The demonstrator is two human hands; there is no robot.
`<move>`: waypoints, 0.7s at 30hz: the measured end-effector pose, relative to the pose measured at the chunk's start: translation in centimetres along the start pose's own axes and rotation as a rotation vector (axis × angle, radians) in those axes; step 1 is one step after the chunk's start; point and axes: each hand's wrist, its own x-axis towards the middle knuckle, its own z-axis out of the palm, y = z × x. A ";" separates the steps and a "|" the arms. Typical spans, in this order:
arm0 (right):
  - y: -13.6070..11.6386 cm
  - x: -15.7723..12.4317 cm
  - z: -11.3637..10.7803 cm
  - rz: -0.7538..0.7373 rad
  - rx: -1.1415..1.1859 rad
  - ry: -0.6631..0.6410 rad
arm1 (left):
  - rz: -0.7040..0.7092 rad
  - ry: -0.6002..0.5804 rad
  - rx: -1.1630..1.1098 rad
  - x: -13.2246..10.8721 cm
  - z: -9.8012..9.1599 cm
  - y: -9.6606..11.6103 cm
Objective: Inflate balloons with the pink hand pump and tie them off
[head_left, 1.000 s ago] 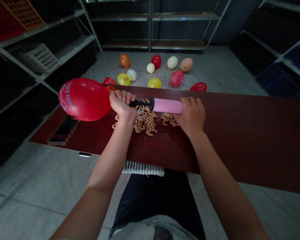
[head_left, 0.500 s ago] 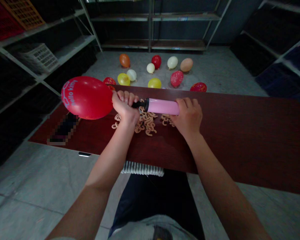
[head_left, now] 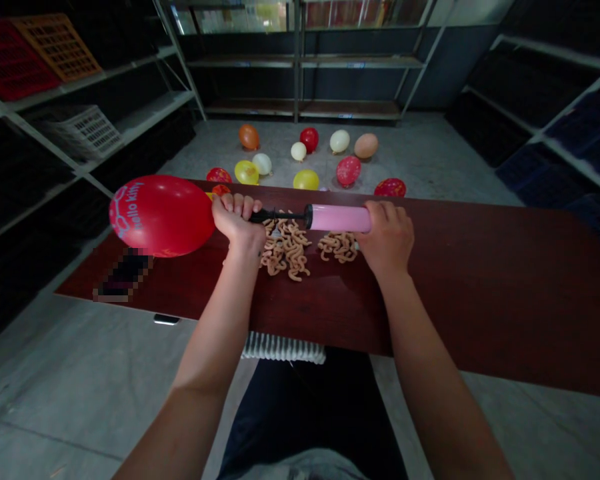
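Note:
My left hand (head_left: 237, 217) is closed around the black end of a balloon pump, right at the neck of a red balloon (head_left: 163, 217) with "hello kitty" print. The balloon is inflated and sticks out to the left; its neck is hidden in my fingers. My right hand (head_left: 390, 237) grips the far end of the pink barrel of the balloon pump (head_left: 339, 218). A thin black rod shows between barrel and left hand, so the pump is drawn out. Below it, two piles of tan, curly worm-like pieces (head_left: 287, 250) lie on the table.
The dark red-brown table (head_left: 480, 287) spans the width before me. A pixelated dark object (head_left: 125, 275) lies on its left. Several balloons, among them a yellow one (head_left: 306, 179), rest on the floor behind. Shelves with crates (head_left: 97, 130) stand around.
My hands have moved apart, and the black rod of the pump shows longer between them. The balloon has shifted left with my left hand. The view has tipped up slightly.

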 end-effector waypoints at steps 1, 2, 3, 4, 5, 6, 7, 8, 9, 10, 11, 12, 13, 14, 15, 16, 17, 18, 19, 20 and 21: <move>0.3 0.0 0.1 0.011 0.004 0.012 | 0.002 -0.004 -0.006 0.1 0.0 0.2; 0.5 0.0 0.2 0.018 0.014 0.024 | 0.007 -0.009 -0.005 0.2 -0.1 0.3; 0.7 0.0 0.3 0.021 0.031 0.036 | 0.012 -0.016 0.001 0.3 -0.1 0.4; 0.8 0.0 0.4 0.020 0.053 0.048 | 0.016 -0.021 0.007 0.3 -0.2 0.5; 0.9 0.0 0.5 0.017 0.078 0.060 | 0.017 -0.025 0.010 0.3 -0.2 0.5; 0.9 0.0 0.5 0.014 0.102 0.072 | 0.015 -0.028 0.009 0.3 -0.2 0.4; 0.8 -0.1 0.6 0.014 0.122 0.082 | 0.011 -0.031 0.006 0.2 -0.2 0.4; 0.7 -0.1 0.7 0.017 0.137 0.090 | 0.010 -0.030 0.003 0.1 -0.2 0.3; 0.6 -0.2 0.7 0.022 0.146 0.095 | 0.013 -0.027 0.004 0.1 -0.2 0.2; 0.5 -0.2 0.7 0.031 0.152 0.098 | 0.017 -0.022 0.010 0.0 -0.2 0.1; 0.4 -0.2 0.7 0.042 0.155 0.099 | 0.024 -0.016 0.022 -0.1 -0.2 0.1; 0.2 -0.3 0.7 0.053 0.156 0.098 | 0.032 -0.009 0.035 -0.1 -0.1 0.0; 0.1 -0.3 0.6 0.062 0.156 0.094 | 0.037 -0.006 0.044 -0.1 -0.1 0.0; -0.1 -0.3 0.5 0.070 0.156 0.089 | 0.038 -0.005 0.048 -0.2 -0.1 -0.1; -0.3 -0.3 0.5 0.075 0.155 0.080 | 0.036 -0.010 0.045 -0.2 0.0 -0.1; -0.5 -0.4 0.4 0.078 0.153 0.070 | 0.030 -0.019 0.038 -0.3 0.0 -0.1; -0.8 -0.4 0.3 0.076 0.153 0.057 | 0.024 -0.030 0.030 -0.5 0.1 -0.2; -1.2 -0.5 0.2 0.073 0.154 0.043 | 0.017 -0.040 0.024 -0.6 0.1 -0.3; -1.5 -0.5 0.2 0.071 0.157 0.027 | 0.014 -0.049 0.023 -0.8 0.1 -0.4; -1.9 -0.6 0.2 0.066 0.161 0.009 | 0.014 -0.057 0.027 -1.0 0.2 -0.6; -2.4 -0.7 0.2 0.058 0.169 -0.013 | 0.016 -0.065 0.035 -1.2 0.2 -0.8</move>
